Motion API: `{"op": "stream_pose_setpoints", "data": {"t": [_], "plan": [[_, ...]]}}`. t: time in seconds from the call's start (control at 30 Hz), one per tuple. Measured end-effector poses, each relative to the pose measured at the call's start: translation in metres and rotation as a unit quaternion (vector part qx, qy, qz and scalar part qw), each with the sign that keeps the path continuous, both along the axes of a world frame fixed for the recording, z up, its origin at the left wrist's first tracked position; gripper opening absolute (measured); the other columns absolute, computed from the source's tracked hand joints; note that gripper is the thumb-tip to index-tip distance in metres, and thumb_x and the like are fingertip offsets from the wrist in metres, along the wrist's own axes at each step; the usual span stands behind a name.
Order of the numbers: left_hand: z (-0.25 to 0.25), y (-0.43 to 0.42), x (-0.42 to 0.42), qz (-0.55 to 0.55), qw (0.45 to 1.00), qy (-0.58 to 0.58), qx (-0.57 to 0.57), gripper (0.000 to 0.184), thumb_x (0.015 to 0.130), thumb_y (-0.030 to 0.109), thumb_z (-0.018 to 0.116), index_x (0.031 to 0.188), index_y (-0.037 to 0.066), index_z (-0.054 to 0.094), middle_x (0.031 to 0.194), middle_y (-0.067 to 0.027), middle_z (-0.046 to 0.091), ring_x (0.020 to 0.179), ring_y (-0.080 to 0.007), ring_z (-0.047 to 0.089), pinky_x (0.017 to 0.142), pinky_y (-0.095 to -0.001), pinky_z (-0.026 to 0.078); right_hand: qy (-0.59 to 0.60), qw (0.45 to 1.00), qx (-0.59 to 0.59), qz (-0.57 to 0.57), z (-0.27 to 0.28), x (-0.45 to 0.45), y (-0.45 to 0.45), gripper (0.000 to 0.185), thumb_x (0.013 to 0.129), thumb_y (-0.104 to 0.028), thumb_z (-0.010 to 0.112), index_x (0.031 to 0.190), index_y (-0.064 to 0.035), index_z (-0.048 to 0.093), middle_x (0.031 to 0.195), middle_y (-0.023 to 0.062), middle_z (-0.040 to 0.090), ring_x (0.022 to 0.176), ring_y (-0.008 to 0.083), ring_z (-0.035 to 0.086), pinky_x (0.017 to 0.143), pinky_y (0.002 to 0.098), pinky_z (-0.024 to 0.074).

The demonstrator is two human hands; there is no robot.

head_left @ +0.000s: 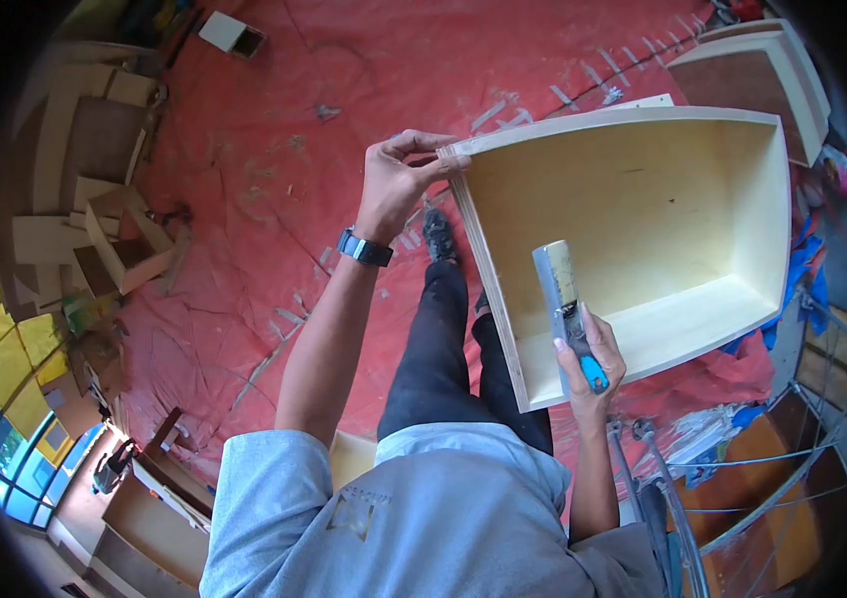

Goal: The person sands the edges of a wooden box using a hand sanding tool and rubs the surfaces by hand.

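A pale wooden drawer box (633,209), its open side facing me, is tilted in front of my legs. My left hand (409,169) is closed on its upper left corner, fingers on the outer edge and thumb near the rim. A watch sits on that wrist. In my right hand (591,364) is a putty knife (560,284) with a grey and blue handle. Cream-coloured filler covers part of its blade, which points up and away from me before the box's opening. Whether the blade touches the wood, I cannot tell.
Red sheeting (274,169) with tape strips covers the floor. At the left are a small wooden frame (125,239) and stacked boards (50,149). More wooden boxes (752,80) stand at the upper right. Metal tubing (678,518) is close by my right arm.
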State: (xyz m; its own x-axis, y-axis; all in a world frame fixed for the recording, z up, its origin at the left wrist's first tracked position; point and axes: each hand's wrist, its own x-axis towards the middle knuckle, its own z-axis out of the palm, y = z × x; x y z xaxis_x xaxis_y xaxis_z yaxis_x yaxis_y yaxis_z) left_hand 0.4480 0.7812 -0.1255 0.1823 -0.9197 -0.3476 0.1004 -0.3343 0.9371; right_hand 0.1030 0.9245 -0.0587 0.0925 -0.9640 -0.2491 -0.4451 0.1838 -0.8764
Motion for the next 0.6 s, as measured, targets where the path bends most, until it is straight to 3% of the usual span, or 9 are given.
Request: {"op": "stream_pose_setpoints", "data": {"t": [0.07,0.27,0.37,0.47,0.57,0.6], "plan": [[0.002,-0.004,0.007,-0.023,0.999,0.031,0.021,0.029,0.089,0.013,0.093,0.113,-0.001,0.084,0.110,-0.0082,0.083,0.103,-0.0151,0.075,0.100,-0.0357,0.058,-0.009,1.000,0.012,-0.006,0.001,0.004,0.000,0.060,0.091,-0.004,0.083,0.149,0.0022,0.069,0.131,0.0180,0.072,0.116,0.0248,0.073,0.101,0.0363,0.0574],[-0.005,-0.009,0.021,-0.069,0.997,0.023,0.008,0.023,0.094,0.016,0.088,0.111,0.000,0.085,0.110,-0.0102,0.083,0.104,-0.0176,0.076,0.100,-0.0365,0.058,-0.017,1.000,-0.003,-0.011,0.005,0.009,-0.006,0.061,0.090,-0.002,0.083,0.149,0.0013,0.069,0.131,0.0180,0.072,0.114,0.0251,0.073,0.099,0.0364,0.0582],[-0.016,-0.006,0.029,-0.047,0.994,0.094,-0.017,0.022,0.101,0.018,0.082,0.110,-0.001,0.086,0.107,-0.0116,0.083,0.100,-0.0175,0.076,0.094,-0.0363,0.060,-0.016,1.000,-0.012,-0.014,0.011,0.012,-0.014,0.060,0.090,-0.003,0.083,0.149,0.0004,0.070,0.131,0.0180,0.072,0.114,0.0248,0.073,0.099,0.0368,0.0581],[-0.008,-0.001,0.022,0.037,0.988,0.146,0.017,0.033,0.109,0.027,0.073,0.111,-0.003,0.084,0.106,-0.0114,0.082,0.099,-0.0191,0.077,0.092,-0.0364,0.062,-0.035,0.999,0.016,-0.031,0.026,0.019,-0.022,0.060,0.090,-0.004,0.084,0.149,0.0003,0.070,0.132,0.0187,0.072,0.115,0.0245,0.073,0.100,0.0373,0.0580],[-0.024,0.030,0.034,0.176,0.967,0.176,0.051,0.042,0.112,0.034,0.067,0.109,-0.005,0.080,0.112,-0.0141,0.081,0.107,-0.0235,0.077,0.099,-0.0440,0.062,-0.091,0.996,0.004,0.002,0.036,0.027,-0.023,0.061,0.090,-0.008,0.085,0.149,-0.0001,0.070,0.132,0.0189,0.072,0.117,0.0242,0.072,0.101,0.0369,0.0574],[-0.029,0.047,0.040,0.183,0.969,0.154,0.067,0.042,0.112,0.035,0.067,0.108,-0.005,0.080,0.111,-0.0144,0.081,0.107,-0.0238,0.077,0.098,-0.0438,0.062,-0.147,0.989,0.021,0.007,0.034,0.031,-0.016,0.063,0.090,-0.012,0.086,0.150,-0.0004,0.069,0.131,0.0198,0.073,0.105,0.0243,0.075,0.096,0.0356,0.0592]]}}
